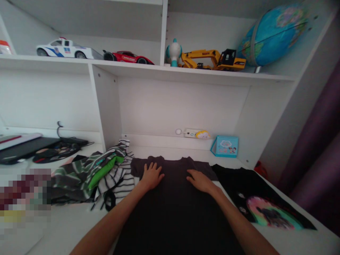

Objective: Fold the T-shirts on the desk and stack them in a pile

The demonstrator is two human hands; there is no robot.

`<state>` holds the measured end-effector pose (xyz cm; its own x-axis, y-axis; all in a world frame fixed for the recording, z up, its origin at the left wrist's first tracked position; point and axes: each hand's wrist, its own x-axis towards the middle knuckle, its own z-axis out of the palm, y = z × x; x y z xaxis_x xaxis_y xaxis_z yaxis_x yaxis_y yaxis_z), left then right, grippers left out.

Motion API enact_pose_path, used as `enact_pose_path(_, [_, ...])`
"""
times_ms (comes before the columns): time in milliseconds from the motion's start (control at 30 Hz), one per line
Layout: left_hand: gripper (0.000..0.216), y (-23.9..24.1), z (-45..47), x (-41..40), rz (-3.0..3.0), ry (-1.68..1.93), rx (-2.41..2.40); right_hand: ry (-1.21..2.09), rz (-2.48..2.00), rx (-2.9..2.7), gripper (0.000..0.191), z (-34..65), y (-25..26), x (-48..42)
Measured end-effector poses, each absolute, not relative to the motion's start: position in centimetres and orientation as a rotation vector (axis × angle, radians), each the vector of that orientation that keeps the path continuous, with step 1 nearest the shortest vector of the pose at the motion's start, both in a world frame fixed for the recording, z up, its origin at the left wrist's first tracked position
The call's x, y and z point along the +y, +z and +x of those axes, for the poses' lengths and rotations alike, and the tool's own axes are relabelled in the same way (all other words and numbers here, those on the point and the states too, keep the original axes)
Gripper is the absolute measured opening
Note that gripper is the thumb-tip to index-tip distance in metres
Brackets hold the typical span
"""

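A dark T-shirt (180,212) lies spread on the white desk, its neckline and short sleeves toward the back. My left hand (152,175) rests flat near the left shoulder of the shirt, fingers spread. On the opposite shoulder lies my right hand (199,180), its fingers stretched out and touching the cloth. To the right is a black T-shirt (255,191) with a colourful print, laid flat. A heap of clothes (98,173), with striped, grey and green pieces, sits to the left of my left hand.
A blue desk calendar (225,146) and a power strip (192,133) are at the back. The shelf above holds a white toy truck (65,49), a red toy car (129,57), a yellow toy excavator (215,60) and a globe (276,35). A purple curtain (316,141) hangs at right.
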<state>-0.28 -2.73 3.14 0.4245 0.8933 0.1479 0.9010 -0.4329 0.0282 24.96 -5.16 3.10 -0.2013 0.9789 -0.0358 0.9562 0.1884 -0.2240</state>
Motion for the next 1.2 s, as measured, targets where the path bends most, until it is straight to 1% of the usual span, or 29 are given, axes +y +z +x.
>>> enact_pose_path(100, [0.054,1.6,0.5,-0.8,-2.645,-0.295,-1.647,0.19,-2.024,-2.195,0.051,24.0,2.5,-2.2])
enact_pose_path(267, [0.067,-0.5,0.6,1.1,-2.584,-0.301,-1.857,0.166,-2.175,-2.055,0.063,23.4,-0.3,0.5])
enact_pose_path(333, [0.072,-0.6,0.5,1.4,-2.551,-0.306,-1.9,0.163,-2.193,-2.037,0.064,23.7,-1.0,1.0])
enact_pose_path(433, [0.074,-0.4,0.6,1.7,-2.535,-0.278,-1.93,0.165,-2.198,-2.041,0.064,24.4,-1.1,1.6])
enact_pose_path(600, [0.074,-0.4,0.7,1.9,-2.554,-0.27,-1.92,0.159,-2.191,-2.069,0.063,24.2,-0.1,1.3])
enact_pose_path(667, [0.075,-0.6,0.6,2.0,-2.558,-0.289,-1.911,0.143,-2.177,-2.084,0.065,23.5,0.5,0.0])
enact_pose_path(767, [0.08,-0.9,0.5,2.1,-2.552,-0.294,-1.903,0.157,-2.112,-2.165,0.071,21.7,1.2,-4.0])
enact_pose_path(900, [0.084,-1.0,0.8,2.0,-2.55,-0.259,-1.909,0.355,-1.968,-2.308,0.08,19.8,1.4,-11.5])
enact_pose_path(1000, [0.087,0.0,0.9,2.4,-2.597,-0.168,-1.915,0.437,-1.924,-2.319,0.078,19.7,1.3,-15.5])
enact_pose_path(1067, [0.081,1.4,0.4,3.3,-2.659,-0.099,-1.887,0.43,-1.932,-2.298,0.075,20.3,1.3,-16.6])
enact_pose_path(1200, [0.051,4.2,-3.2,5.5,-2.68,-0.097,-1.85,0.352,-1.994,-2.19,0.067,20.6,2.5,-17.6])
